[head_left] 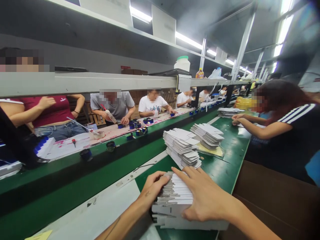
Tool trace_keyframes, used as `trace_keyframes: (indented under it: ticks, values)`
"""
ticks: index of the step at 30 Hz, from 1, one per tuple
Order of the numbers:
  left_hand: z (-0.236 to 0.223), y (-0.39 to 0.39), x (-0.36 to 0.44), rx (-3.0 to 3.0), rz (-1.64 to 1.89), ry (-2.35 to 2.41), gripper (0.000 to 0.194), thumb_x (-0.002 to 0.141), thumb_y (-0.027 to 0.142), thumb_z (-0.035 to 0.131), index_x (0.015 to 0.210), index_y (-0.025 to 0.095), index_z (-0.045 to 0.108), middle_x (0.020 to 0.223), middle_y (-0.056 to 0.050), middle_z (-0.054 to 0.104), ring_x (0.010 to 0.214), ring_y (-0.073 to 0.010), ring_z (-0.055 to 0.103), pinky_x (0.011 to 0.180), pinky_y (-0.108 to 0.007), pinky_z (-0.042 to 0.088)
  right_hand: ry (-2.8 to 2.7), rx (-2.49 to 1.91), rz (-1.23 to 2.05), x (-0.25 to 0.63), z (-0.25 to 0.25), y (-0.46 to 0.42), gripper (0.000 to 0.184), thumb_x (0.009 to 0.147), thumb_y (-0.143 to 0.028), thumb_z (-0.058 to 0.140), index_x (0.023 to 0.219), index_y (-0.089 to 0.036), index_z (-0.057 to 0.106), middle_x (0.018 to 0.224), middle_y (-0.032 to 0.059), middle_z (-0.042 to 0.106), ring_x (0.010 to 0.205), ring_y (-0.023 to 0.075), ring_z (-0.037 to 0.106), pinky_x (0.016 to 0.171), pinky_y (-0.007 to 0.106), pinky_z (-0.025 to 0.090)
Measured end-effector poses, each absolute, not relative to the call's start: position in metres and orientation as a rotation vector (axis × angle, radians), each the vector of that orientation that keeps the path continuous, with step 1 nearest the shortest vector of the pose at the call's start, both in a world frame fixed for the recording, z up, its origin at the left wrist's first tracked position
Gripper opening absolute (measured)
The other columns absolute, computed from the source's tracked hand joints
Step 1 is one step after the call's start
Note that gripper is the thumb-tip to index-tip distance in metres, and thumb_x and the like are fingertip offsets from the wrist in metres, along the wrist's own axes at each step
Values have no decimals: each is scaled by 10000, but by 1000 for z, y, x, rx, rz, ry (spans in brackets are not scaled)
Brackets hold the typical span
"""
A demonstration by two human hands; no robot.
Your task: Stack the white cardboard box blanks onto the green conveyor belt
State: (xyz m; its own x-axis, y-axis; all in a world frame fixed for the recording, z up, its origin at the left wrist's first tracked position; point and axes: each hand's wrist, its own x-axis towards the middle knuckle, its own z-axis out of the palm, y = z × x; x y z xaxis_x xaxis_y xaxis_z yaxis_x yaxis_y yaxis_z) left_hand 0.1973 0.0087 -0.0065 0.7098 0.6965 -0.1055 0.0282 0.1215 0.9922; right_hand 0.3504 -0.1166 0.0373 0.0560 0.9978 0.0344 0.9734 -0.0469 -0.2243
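A stack of flattened white cardboard boxes [172, 211] lies at the near end of the green table, their grey and white edges showing. My left hand [153, 187] grips the stack's left side, with the thumb on the top edges and the other fingers partly hidden. Across its top and right side reaches my right hand [206, 195], fingers spread toward the far edge and thumb on the near face. Just beyond my fingers stands another uneven pile of flat boxes [181, 146]. Farther right is a third pile [207, 136], resting on a yellowish sheet [211, 150].
A green conveyor belt [82, 186] runs along the left, carrying dark blue round parts [111, 146]. Co-workers sit across it. At right, a person in a black striped sleeve [295, 116] works near another box pile [230, 112]. An overhead rail [112, 83] crosses above.
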Motion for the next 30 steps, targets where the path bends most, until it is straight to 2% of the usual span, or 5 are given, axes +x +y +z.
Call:
trace_keyframes:
  ticks: [5,12,15,18,30]
  values:
    - [-21,-8,197,1329,704,688,555,786,571,572,1192,193,596,1193,-66,650,1087,-270,561,919,-341,401,-2044,-2126,183,348,31,-117,1095,537,-380,706,1520,-157,275,1314,187,491,1222,378,426,1053,540,272]
    - [-22,-18,203,1435,782,699,385,887,501,460,1069,181,573,1063,-67,604,1026,-268,528,898,-356,392,-2076,-2090,115,345,28,-118,1032,563,-344,673,1503,-128,307,1284,201,517,1160,381,467,1009,524,318]
    - [-21,-5,187,1526,609,512,791,739,623,661,1363,205,414,1302,-98,558,1202,-308,511,1032,-397,364,-2073,-2070,133,350,30,-117,1105,539,-409,714,1502,-79,286,1289,202,518,1178,363,468,1025,487,332]
    - [-21,3,175,1719,471,389,1322,473,364,922,1520,258,122,1474,-112,415,1331,-308,426,1139,-407,279,-2061,-2048,145,354,31,-116,1219,487,-463,756,1505,-28,245,1299,206,515,1186,350,466,1040,454,335]
    - [-36,-3,178,2005,599,554,1007,519,150,785,1411,257,330,1401,-97,456,1268,-323,456,1098,-434,328,-2214,-1935,206,364,36,-121,1254,471,-450,732,1523,-37,187,1412,243,452,1319,388,400,1140,556,205]
